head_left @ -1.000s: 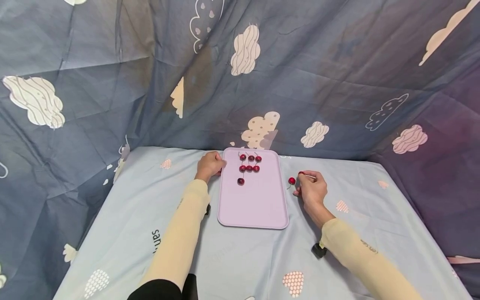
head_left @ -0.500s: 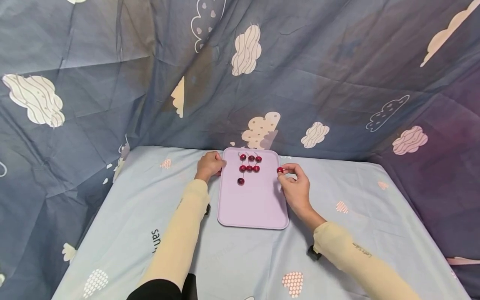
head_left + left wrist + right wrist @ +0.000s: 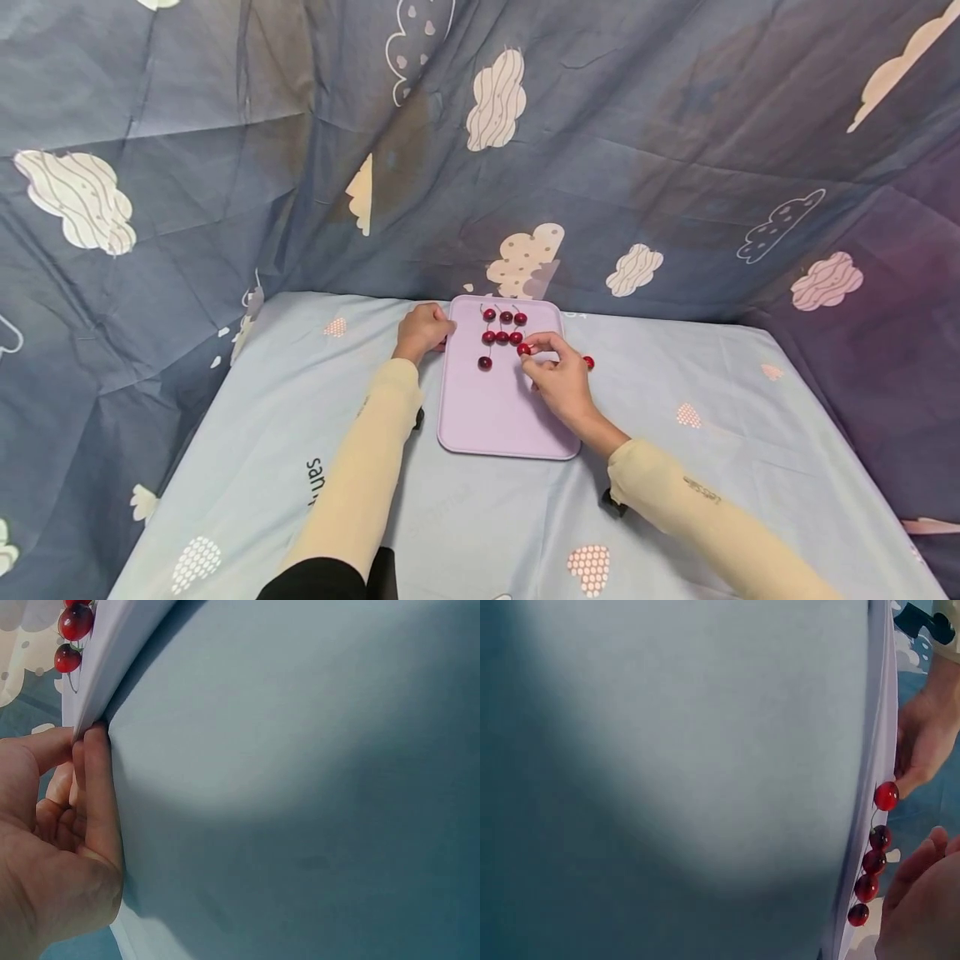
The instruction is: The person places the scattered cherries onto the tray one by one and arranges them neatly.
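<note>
A lilac tray (image 3: pixel 506 421) lies on the cloth. My left hand (image 3: pixel 423 332) pinches its left edge, thumb over the rim and fingers against the underside, as the left wrist view shows. My right hand (image 3: pixel 561 377) is over the tray's right half and pinches a red cherry (image 3: pixel 524 350) between thumb and fingertips. That cherry is close to the right end of the second row. On the tray lie two rows of three cherries, the upper row around the middle cherry (image 3: pixel 506 317). A single dark cherry (image 3: pixel 485 364) lies below the second row's left end.
One more cherry (image 3: pixel 588 362) lies on the pale blue tablecloth (image 3: pixel 480 517), right of the tray and partly behind my right hand. A dark patterned curtain (image 3: pixel 420 200) hangs along the table's back edge.
My right hand has picked up a cherry from beside the tray and carried it left over the tray to the second row. The left hand stays at the tray's edge.
</note>
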{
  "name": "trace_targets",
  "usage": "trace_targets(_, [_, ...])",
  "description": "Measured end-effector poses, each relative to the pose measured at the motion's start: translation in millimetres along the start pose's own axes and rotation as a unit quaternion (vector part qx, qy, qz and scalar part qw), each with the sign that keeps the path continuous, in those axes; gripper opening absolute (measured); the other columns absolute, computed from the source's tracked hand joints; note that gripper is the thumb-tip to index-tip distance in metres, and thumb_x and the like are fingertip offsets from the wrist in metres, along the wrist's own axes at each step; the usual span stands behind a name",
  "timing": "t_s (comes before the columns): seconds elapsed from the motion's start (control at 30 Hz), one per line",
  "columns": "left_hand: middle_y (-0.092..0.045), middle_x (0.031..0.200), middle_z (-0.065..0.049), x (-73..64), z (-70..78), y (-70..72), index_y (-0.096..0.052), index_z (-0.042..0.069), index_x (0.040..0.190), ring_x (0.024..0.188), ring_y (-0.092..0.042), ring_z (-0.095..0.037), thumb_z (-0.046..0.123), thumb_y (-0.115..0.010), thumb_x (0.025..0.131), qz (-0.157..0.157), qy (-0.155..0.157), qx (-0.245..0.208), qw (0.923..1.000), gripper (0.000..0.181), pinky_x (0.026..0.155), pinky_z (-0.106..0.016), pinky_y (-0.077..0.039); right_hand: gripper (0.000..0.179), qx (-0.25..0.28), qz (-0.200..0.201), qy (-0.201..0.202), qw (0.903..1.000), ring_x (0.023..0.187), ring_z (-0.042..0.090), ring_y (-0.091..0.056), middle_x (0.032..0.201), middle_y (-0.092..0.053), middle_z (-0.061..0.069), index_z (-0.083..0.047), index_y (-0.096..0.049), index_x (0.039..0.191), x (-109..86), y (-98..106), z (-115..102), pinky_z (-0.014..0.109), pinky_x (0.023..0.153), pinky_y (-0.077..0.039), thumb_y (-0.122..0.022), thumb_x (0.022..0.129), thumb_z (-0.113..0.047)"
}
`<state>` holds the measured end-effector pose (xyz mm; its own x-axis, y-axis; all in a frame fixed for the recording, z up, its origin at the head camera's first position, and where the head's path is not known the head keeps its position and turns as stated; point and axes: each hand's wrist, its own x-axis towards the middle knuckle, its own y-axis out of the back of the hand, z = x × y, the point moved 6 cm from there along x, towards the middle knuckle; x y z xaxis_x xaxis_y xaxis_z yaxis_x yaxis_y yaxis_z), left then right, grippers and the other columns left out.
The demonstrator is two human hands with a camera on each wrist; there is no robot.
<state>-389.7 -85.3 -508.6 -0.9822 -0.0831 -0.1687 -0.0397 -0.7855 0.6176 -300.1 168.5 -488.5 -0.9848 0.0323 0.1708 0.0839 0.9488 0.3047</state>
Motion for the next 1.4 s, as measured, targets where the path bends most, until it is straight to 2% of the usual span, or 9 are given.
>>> trace_targets(0.13, [-0.067, 0.069, 0.000, 0.4, -0.2, -0.8, -0.059, 0.016, 0.075, 0.062, -0.070, -0.013, 0.027, -0.070, 0.097, -0.001, 0.002, 0.001, 1.0000, 0.027, 0.077, -0.033, -0.054, 0.023, -0.055, -0.046, -0.002, 0.9975, 0.051, 0.012, -0.060, 0.103, -0.068, 0.009, -0.015, -0.073, 0.111, 2.3, -8, 1, 0.023, 0.047, -0.048, -0.074, 0.091, -0.005])
trace_targets(0.3, [-0.066, 0.068, 0.000, 0.6, 0.0, -1.4, -0.059, 0.016, 0.075, 0.061, -0.069, -0.013, 0.027, -0.071, 0.097, 0.004, 0.002, 0.003, 1.0000, 0.028, 0.068, -0.028, -0.049, 0.017, -0.138, -0.118, 0.016, 0.9832, 0.057, 0.013, -0.062, 0.097, -0.070, 0.007, -0.017, -0.072, 0.105, 3.8, -19, 3, 0.023, 0.050, -0.048, -0.076, 0.091, -0.008])
trace_targets(0.4, [-0.066, 0.068, 0.000, 0.0, 0.3, -1.4, -0.059, 0.015, 0.075, 0.061, -0.068, -0.013, 0.027, -0.071, 0.096, 0.006, 0.003, 0.002, 1.0000, 0.027, 0.067, -0.028, -0.048, 0.016, -0.158, -0.137, 0.022, 0.9776, 0.058, 0.013, -0.063, 0.094, -0.069, 0.007, -0.017, -0.072, 0.104, 4.8, -22, 4, 0.023, 0.051, -0.048, -0.076, 0.091, -0.008])
trace_targets(0.97, [-0.063, 0.070, 0.000, 2.4, -1.8, -4.2, -0.059, 0.015, 0.077, 0.063, -0.068, -0.015, 0.029, -0.070, 0.098, -0.002, 0.031, -0.005, 0.9995, 0.028, 0.067, -0.027, -0.052, 0.014, -0.214, -0.150, 0.019, 0.9650, 0.052, 0.011, -0.064, 0.097, -0.068, 0.004, -0.018, -0.073, 0.106, 18.2, -28, 8, 0.028, 0.049, -0.053, -0.075, 0.093, -0.013])
trace_targets(1.17, [-0.063, 0.070, -0.001, -0.7, 0.9, -4.2, -0.059, 0.015, 0.077, 0.065, -0.066, -0.017, 0.028, -0.070, 0.099, 0.001, 0.026, -0.008, 0.9996, 0.028, 0.065, -0.027, -0.049, 0.015, -0.220, -0.146, 0.020, 0.9643, 0.050, 0.010, -0.063, 0.100, -0.068, 0.005, -0.019, -0.074, 0.109, 18.5, -27, 8, 0.030, 0.047, -0.054, -0.073, 0.095, -0.014])
trace_targets(1.4, [-0.063, 0.071, -0.001, 0.6, -1.1, -3.3, -0.059, 0.015, 0.078, 0.058, -0.065, -0.012, 0.026, -0.071, 0.098, 0.003, 0.024, -0.006, 0.9997, 0.026, 0.057, -0.022, -0.048, 0.015, -0.216, -0.141, 0.026, 0.9660, 0.049, 0.011, -0.062, 0.100, -0.067, 0.006, -0.020, -0.073, 0.109, 17.9, -28, 8, 0.030, 0.046, -0.054, -0.073, 0.095, -0.015])
